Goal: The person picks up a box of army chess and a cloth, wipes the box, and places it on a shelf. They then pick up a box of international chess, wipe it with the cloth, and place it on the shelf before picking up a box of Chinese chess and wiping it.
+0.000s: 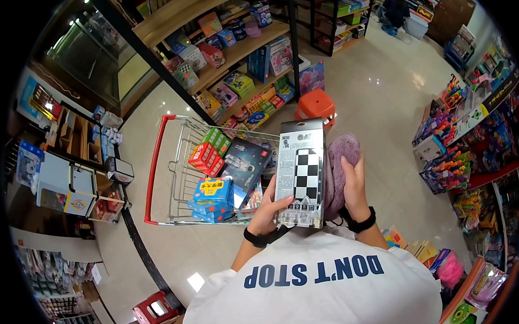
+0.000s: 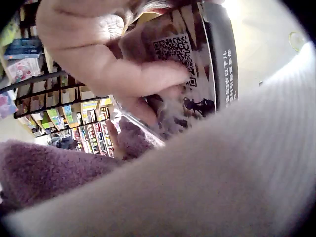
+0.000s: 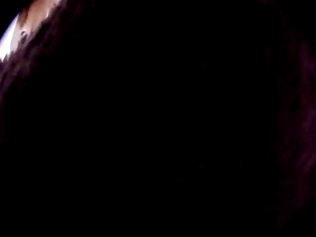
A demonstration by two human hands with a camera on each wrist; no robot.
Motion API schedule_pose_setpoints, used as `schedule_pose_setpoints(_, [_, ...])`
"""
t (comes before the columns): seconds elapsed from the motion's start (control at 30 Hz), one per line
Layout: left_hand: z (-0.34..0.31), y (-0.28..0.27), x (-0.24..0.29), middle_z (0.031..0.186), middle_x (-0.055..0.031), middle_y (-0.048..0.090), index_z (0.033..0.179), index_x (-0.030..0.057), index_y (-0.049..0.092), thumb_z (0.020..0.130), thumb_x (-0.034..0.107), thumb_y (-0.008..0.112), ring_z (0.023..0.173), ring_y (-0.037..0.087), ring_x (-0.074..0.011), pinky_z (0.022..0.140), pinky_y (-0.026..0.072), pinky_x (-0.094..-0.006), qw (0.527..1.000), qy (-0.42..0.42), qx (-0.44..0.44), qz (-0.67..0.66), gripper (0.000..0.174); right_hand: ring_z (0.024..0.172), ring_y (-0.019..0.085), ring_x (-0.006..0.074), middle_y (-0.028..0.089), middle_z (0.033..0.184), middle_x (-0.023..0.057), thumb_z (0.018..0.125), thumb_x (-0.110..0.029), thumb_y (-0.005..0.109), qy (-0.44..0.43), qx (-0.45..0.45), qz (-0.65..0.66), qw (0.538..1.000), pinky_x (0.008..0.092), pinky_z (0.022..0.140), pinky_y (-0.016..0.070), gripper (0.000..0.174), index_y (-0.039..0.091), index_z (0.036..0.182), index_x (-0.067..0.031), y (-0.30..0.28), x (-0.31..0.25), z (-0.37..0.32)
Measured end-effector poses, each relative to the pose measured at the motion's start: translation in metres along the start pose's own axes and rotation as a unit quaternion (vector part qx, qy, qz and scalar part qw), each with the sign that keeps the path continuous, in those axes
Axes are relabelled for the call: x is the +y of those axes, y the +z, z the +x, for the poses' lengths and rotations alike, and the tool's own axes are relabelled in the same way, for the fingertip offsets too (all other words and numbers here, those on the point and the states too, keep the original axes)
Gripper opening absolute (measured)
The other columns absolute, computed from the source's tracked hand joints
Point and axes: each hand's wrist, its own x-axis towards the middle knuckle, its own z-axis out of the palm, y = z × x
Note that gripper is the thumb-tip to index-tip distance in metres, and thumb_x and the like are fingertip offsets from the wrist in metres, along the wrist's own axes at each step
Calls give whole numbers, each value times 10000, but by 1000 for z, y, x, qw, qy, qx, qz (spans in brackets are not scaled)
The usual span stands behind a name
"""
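Just right of the cart [image 1: 154,171], a checkered box [image 1: 285,161] was held.
The left hand [image 1: 264,213] had its grip closed round the near left edge; the right hand [image 1: 354,184] pinched purple plush [image 1: 343,145]. Good handling called for firm edge support, sparing the clear near end.

From up at the person's head, the widest view faces down past the left hand [image 1: 266,210] and right hand [image 1: 356,184], taking in the shopping cart [image 1: 177,170] beyond the left one. The left wrist view sits right up against its hand, looking sideways along the fingers to the shelves; it shares the chess box [image 1: 301,175] and purple plush item [image 1: 345,170] with the head view. The right wrist view is nearly black, bar a bright upper-left corner.
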Motion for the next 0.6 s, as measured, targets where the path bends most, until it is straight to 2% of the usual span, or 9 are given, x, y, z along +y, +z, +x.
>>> schedule_pose_setpoints(0.07, [-2, 0, 1, 1251, -91, 490, 1382, 55, 268, 770, 39, 651, 1126, 493, -162, 948, 391, -291, 1000, 2, -9, 15, 722, 1042, 505, 146, 535, 1142, 91, 907, -91, 480, -11, 1, 3, 1000, 268, 924, 380, 362, 420, 1248, 13, 3, -11, 7])
schedule_pose_setpoints(0.17, [-4, 3, -3, 1277, -89, 465, 1396, 68, 243, 785, 34, 632, 1149, 468, -170, 966, 368, -298, 999, 16, 3, 30, 725, 1067, 519, 154, 556, 1165, 102, 899, -74, 484, -4, -94, -74, 993, 277, 944, 376, 365, 455, 1249, 24, 7, -11, 9])
schedule_pose_setpoints(0.23, [-4, 7, -7, 1276, -87, 467, 1398, 71, 240, 796, 25, 615, 1148, 471, -178, 968, 367, -297, 999, 18, 33, -2, 711, 1152, 492, 164, 538, 1253, 115, 870, -21, 489, -11, -130, -64, 989, 277, 986, 344, 420, 449, 1285, 24, 15, -9, 5])
schedule_pose_setpoints(0.3, [1, 5, -7, 1262, -90, 477, 1378, 83, 265, 830, 36, 561, 1133, 492, -195, 950, 400, -321, 997, 48, 51, -26, 625, 1175, 479, 165, 527, 1275, 122, 849, 4, 494, -19, -172, -83, 981, 278, 998, 334, 465, 433, 1310, 18, 19, -8, 0])
schedule_pose_setpoints(0.33, [0, 9, -2, 1253, -92, 483, 1372, 86, 273, 837, 41, 549, 1127, 498, -199, 944, 410, -329, 995, 62, 64, -49, 603, 1196, 467, 170, 510, 1299, 126, 821, 29, 495, 17, -187, -53, 981, 280, 1006, 328, 477, 453, 1296, 21, 22, -14, -4])
schedule_pose_setpoints(0.43, [3, 3, 0, 1232, -102, 500, 1352, 98, 294, 854, 47, 510, 1104, 520, -216, 917, 445, -359, 986, 102, 101, -87, 546, 1216, 455, 183, 487, 1326, 133, 802, 37, 494, 40, -256, -33, 965, 282, 1010, 325, 453, 494, 1255, 32, 19, -14, -8])
schedule_pose_setpoints(0.47, [4, 0, 0, 1235, -104, 499, 1355, 99, 291, 854, 42, 507, 1103, 521, -218, 915, 446, -361, 983, 115, 107, -98, 549, 1226, 453, 201, 488, 1325, 146, 781, 37, 504, 35, -267, -42, 962, 286, 1006, 331, 419, 542, 1199, 39, 18, -13, -10])
schedule_pose_setpoints(0.57, [6, -7, 3, 1247, -113, 489, 1367, 111, 280, 864, 42, 497, 1109, 518, -226, 910, 448, -364, 975, 149, 128, -100, 552, 1214, 468, 215, 511, 1299, 160, 767, 33, 517, 9, -320, -71, 945, 291, 991, 352, 411, 567, 1175, 29, 10, -13, -12])
schedule_pose_setpoints(0.6, [6, -9, 4, 1249, -115, 488, 1371, 114, 275, 866, 44, 496, 1111, 516, -226, 911, 446, -363, 973, 154, 135, -103, 555, 1170, 512, 212, 527, 1277, 171, 748, 31, 527, 7, -328, -82, 941, 291, 961, 385, 407, 586, 1151, 28, 8, -18, -12])
